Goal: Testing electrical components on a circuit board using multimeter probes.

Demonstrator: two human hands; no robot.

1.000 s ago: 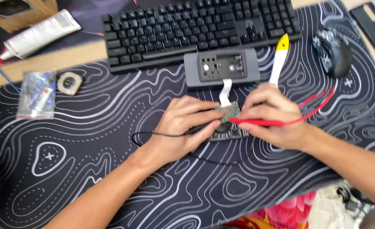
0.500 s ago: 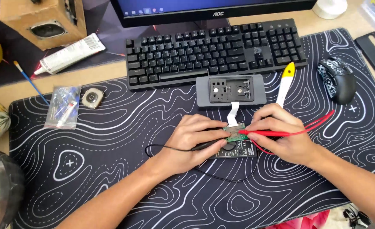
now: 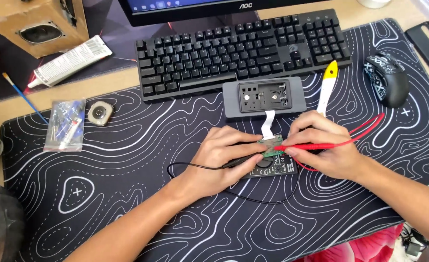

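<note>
My left hand (image 3: pixel 222 157) grips a black test probe (image 3: pixel 243 160) with a thin black lead, its tip at a small green circuit board (image 3: pixel 271 147). My right hand (image 3: pixel 321 145) holds a red test probe (image 3: pixel 304 146) whose tip touches the same board from the right. The board lies on a small dark meter (image 3: pixel 272 170) and joins a grey opened device housing (image 3: pixel 265 97) by a white ribbon cable (image 3: pixel 269 123). Both hands rest on a black desk mat (image 3: pixel 127 194) with white wavy lines.
A black keyboard (image 3: pixel 238 48) lies behind the housing, a black mouse (image 3: pixel 387 77) at right, a yellow-and-white pry tool (image 3: pixel 328 85) between them. At left lie a clear bag of small parts (image 3: pixel 65 123), a round watch body (image 3: pixel 100 112), a white tube (image 3: pixel 71 60) and a cardboard speaker box (image 3: pixel 35 24).
The view has shifted so more of the desk's left and back shows. Both hands stay at the circuit board with their probes, hardly moved.
</note>
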